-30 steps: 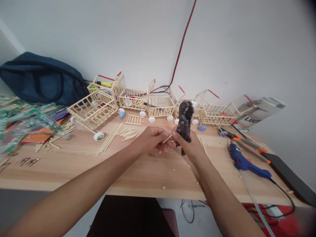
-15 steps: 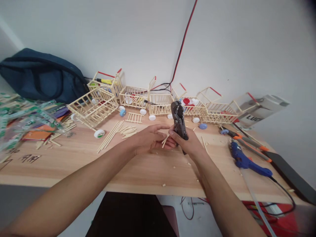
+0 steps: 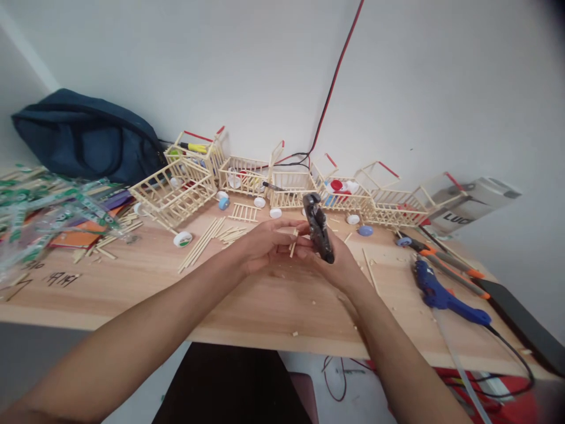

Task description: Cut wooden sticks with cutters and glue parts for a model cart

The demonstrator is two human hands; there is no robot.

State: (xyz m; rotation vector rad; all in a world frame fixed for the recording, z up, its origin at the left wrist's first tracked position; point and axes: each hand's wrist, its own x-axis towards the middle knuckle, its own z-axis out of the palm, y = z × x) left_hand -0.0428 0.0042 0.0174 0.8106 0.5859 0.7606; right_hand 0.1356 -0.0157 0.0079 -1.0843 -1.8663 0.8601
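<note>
My left hand point(image 3: 268, 244) is closed on short wooden sticks point(image 3: 293, 244), pinched between thumb and fingers above the table. My right hand point(image 3: 338, 259) is wrapped round a dark hand cutter point(image 3: 318, 227), its head pointing up and away from me. The fingertips of both hands meet or nearly meet beside the sticks; exactly which fingers touch them is partly hidden. Left of my hands lie long loose sticks point(image 3: 202, 244) and a pile of shorter sticks point(image 3: 232, 234). Behind these is a small ladder-like stick panel point(image 3: 244, 212).
Several stick-built carts point(image 3: 176, 194) with bottle-cap wheels line the wall. On the right lie a blue glue gun point(image 3: 445, 294), orange-handled pliers point(image 3: 454, 265) and a black flat object point(image 3: 521, 318). A blue bag point(image 3: 88, 138) and plastic-wrapped sticks point(image 3: 57, 212) are on the left.
The cutter in my right hand has lowered slightly and tilted. The short sticks now stand more upright between my left fingers. The whole view has shifted a little.
</note>
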